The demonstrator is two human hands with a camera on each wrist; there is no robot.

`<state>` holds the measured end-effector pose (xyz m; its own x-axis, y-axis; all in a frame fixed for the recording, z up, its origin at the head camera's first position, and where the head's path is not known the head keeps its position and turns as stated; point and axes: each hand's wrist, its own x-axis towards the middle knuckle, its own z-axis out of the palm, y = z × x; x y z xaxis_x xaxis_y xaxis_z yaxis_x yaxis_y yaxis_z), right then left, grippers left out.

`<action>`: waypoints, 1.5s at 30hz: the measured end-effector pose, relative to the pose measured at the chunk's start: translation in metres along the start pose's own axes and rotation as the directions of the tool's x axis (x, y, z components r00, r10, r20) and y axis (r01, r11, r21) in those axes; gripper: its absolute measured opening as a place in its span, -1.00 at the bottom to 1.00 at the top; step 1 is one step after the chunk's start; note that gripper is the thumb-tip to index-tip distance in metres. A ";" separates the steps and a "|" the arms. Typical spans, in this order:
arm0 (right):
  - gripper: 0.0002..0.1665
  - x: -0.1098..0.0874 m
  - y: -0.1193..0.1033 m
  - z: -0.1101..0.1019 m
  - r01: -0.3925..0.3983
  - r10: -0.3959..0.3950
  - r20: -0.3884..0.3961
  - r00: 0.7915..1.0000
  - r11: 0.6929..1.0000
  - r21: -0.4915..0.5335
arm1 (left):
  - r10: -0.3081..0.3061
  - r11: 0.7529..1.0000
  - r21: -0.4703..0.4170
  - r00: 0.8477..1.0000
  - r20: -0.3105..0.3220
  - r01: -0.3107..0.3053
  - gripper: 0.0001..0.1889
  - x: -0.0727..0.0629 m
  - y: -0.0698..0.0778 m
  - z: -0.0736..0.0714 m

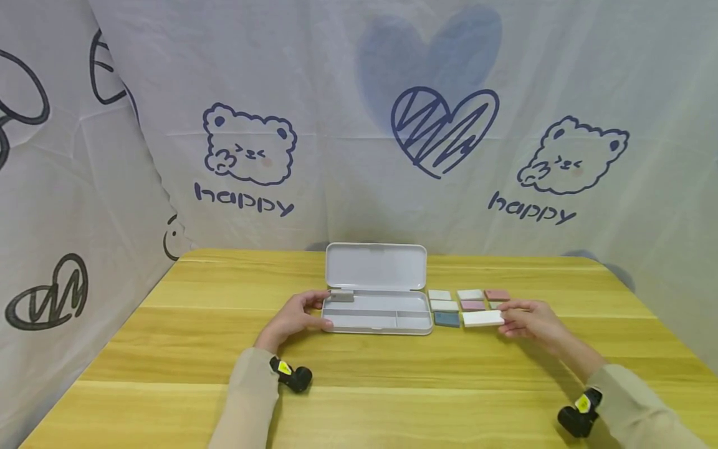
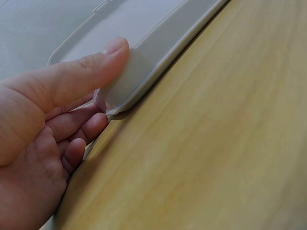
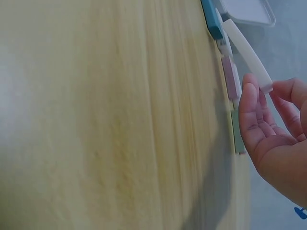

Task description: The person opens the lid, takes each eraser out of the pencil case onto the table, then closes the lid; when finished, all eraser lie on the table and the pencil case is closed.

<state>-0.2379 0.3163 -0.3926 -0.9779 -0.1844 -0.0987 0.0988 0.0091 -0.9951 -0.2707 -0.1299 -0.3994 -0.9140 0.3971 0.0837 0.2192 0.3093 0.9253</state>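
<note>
A white pencil case (image 1: 360, 320) stands with its lid (image 1: 376, 267) raised and its divided tray facing up. My left hand (image 1: 298, 319) grips the case's left end, its thumb over the front corner and fingers at the side, as the left wrist view shows. A small grey eraser (image 1: 342, 296) lies in the back left of the tray. My right hand (image 1: 530, 321) pinches one end of a long white eraser (image 1: 481, 318) between thumb and fingers. In the right wrist view this white eraser (image 3: 249, 56) is tilted up above the others.
Right of the case, several block erasers lie in rows: a blue one (image 1: 447, 319) in front, white ones (image 1: 470, 294) behind, pink ones (image 1: 497, 294) toward the right. A green one (image 3: 237, 130) lies by my right hand. A printed cloth (image 1: 348, 156) hangs behind the wooden table (image 1: 359, 399).
</note>
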 end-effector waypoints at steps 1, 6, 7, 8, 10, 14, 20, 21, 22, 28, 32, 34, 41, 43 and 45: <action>-0.81 0.001 0.000 -0.001 -0.003 0.003 -0.001 1.000 1.000 -0.007 | -0.001 1.000 0.000 1.000 0.000 0.001 -0.35 0.000 0.000 0.000; -0.82 0.002 0.002 -0.005 -0.020 0.020 -0.001 1.000 0.999 -0.036 | -0.003 1.000 0.003 1.000 0.002 0.003 -0.36 0.000 0.001 0.000; -0.82 0.002 0.002 -0.005 -0.021 0.021 0.007 1.000 0.999 -0.042 | -0.002 1.000 0.003 1.000 0.002 0.002 -0.36 0.000 0.002 0.000; -0.83 0.003 0.002 -0.005 -0.022 0.023 0.011 1.000 0.999 -0.050 | -0.002 1.000 0.005 1.000 0.001 0.002 -0.36 0.000 0.002 0.000; -0.84 0.003 0.003 -0.004 -0.025 0.026 0.018 0.999 0.997 -0.068 | -0.002 1.000 0.003 1.000 0.001 0.002 -0.36 0.000 0.002 0.000; -0.82 0.005 0.005 -0.004 -0.038 0.040 0.011 0.999 0.993 -0.113 | 0.000 1.000 0.002 1.000 0.001 0.000 -0.36 0.000 0.002 0.000; -0.74 0.007 0.007 -0.004 -0.036 0.040 0.019 0.999 0.983 -0.180 | -0.003 1.000 0.012 1.000 -0.003 0.003 -0.37 0.000 0.002 0.001; -0.71 0.007 0.007 -0.004 -0.032 0.038 0.027 0.999 0.980 -0.196 | -0.003 1.000 0.012 1.000 -0.004 0.003 -0.37 0.000 0.002 0.001; -0.68 0.007 0.007 -0.004 -0.028 0.036 0.034 0.999 0.976 -0.216 | -0.003 1.000 0.010 1.000 -0.003 0.003 -0.37 0.000 0.002 0.001; -0.51 0.009 0.008 -0.003 0.002 0.016 0.048 0.999 0.940 -0.342 | 0.002 1.000 -0.004 1.000 0.005 -0.002 -0.36 -0.001 0.002 0.000; -0.53 0.010 0.010 -0.002 0.009 0.003 0.028 1.000 0.917 -0.400 | -0.001 1.000 0.005 1.000 -0.001 0.001 -0.36 0.000 0.001 0.000; -0.55 0.010 0.011 -0.002 0.013 -0.007 0.015 1.000 0.903 -0.430 | -0.003 1.000 0.010 1.000 -0.005 0.003 -0.37 0.000 0.001 0.000; -0.60 0.012 0.014 0.000 0.049 -0.058 -0.002 0.998 0.845 -0.533 | -0.005 1.000 0.006 1.000 -0.008 0.005 -0.36 0.000 0.001 0.000; -0.60 0.013 0.015 0.000 0.045 -0.059 -0.008 0.998 0.836 -0.547 | -0.005 1.000 0.006 1.000 -0.009 0.005 -0.36 0.000 0.001 0.000; -0.60 0.014 0.016 0.000 0.045 -0.061 -0.011 0.998 0.832 -0.552 | -0.007 1.000 0.006 1.000 -0.010 0.007 -0.37 0.000 0.002 0.001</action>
<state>-0.2499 0.3136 -0.4100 -0.9841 -0.1737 -0.0376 -0.0637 0.5422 -0.8379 -0.2698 -0.1290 -0.3983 -0.9187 0.3867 0.0810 0.2149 0.3171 0.9237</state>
